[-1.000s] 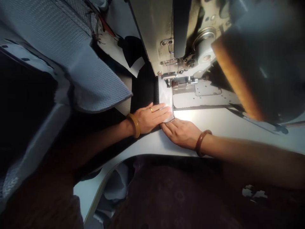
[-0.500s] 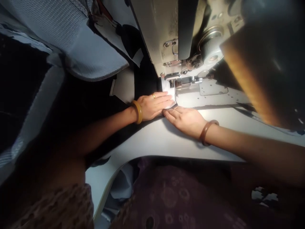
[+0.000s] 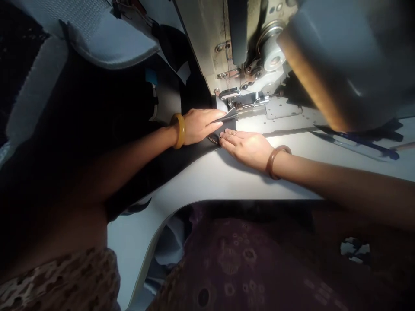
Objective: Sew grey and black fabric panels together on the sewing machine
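Dark fabric [image 3: 228,124] lies at the needle area of a sewing machine [image 3: 207,47], and its grey-edged fold stands up just in front of the presser foot [image 3: 231,103]. My left hand [image 3: 201,125], with a yellow bangle and its fingers nearly straight, is closed on this fold between fingers and thumb. Beside it, my right hand [image 3: 249,147] rests low with its fingers stretched out, their tips pressing the near part of the fabric. A brown bangle circles the right wrist. Part of a pale piece [image 3: 221,103] shows behind the left fingers.
A large blurred lamp-like part [image 3: 343,65] hangs at upper right. Scissors or snips [image 3: 353,144] and a blue pen-like item [image 3: 385,150] lie on the white table [image 3: 194,183]. Grey mesh material [image 3: 106,39] and more dark cloth [image 3: 106,112] spread at left.
The left hand, which lay flat on a pale piece, now has a dark fold at its fingers. More dark fabric shows between the hands. The view has shifted slightly.
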`<state>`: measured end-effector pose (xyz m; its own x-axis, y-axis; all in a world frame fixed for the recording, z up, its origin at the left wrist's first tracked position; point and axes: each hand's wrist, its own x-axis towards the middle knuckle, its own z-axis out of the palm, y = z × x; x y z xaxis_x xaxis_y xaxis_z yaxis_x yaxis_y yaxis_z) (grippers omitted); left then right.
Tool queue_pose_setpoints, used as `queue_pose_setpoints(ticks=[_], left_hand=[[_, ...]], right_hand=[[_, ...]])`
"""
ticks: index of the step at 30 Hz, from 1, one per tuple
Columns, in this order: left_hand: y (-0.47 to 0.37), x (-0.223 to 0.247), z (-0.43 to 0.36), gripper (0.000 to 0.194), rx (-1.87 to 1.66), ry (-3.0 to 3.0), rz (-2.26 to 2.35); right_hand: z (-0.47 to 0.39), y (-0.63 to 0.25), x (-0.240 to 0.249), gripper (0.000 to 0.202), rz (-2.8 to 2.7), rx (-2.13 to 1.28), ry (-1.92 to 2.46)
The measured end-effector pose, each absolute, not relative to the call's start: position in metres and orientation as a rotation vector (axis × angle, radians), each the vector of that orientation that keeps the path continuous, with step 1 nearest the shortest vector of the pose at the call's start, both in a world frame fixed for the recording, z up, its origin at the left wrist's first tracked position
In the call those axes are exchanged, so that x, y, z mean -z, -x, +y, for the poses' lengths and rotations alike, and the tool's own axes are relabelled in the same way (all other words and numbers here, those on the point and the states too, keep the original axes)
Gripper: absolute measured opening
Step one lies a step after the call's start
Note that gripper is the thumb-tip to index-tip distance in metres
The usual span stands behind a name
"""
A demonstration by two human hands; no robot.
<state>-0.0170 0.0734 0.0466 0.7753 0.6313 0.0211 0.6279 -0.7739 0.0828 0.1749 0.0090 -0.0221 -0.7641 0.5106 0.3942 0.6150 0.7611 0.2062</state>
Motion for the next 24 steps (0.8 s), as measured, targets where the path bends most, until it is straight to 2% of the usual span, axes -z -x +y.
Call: queue_pose_setpoints(ticks=[6,12,14,20,24], left_hand=[[0.01,-0.056,0.072,0.042,0.019,-2.924,0.872],[0.014,-0.047,0.074,0.038,0.146,-3.074,0.62],[0.018,-0.043,0.074,0.038,0.07,-3.077,0.614],[0.029,-0.028,0.065,0.037,-0.534,-3.058,0.807],[0.029,-0.023,0.063,0.036,-0.503,-3.075,0.845]], right_hand=[[-0.009,-0.14,-0.005,0.039,-2.742,0.481,1.035],[-0.012,-0.134,-0.002,0.037,-2.809,0.471,0.828],[-0.01,-0.141,0.002,0.036,-2.774,0.477,0.773],[-0.008,-0.149,0.008,0.033,-2.698,0.537,0.715],[-0.006,-0.149,0.009,0.035,-2.69,0.56,0.706]])
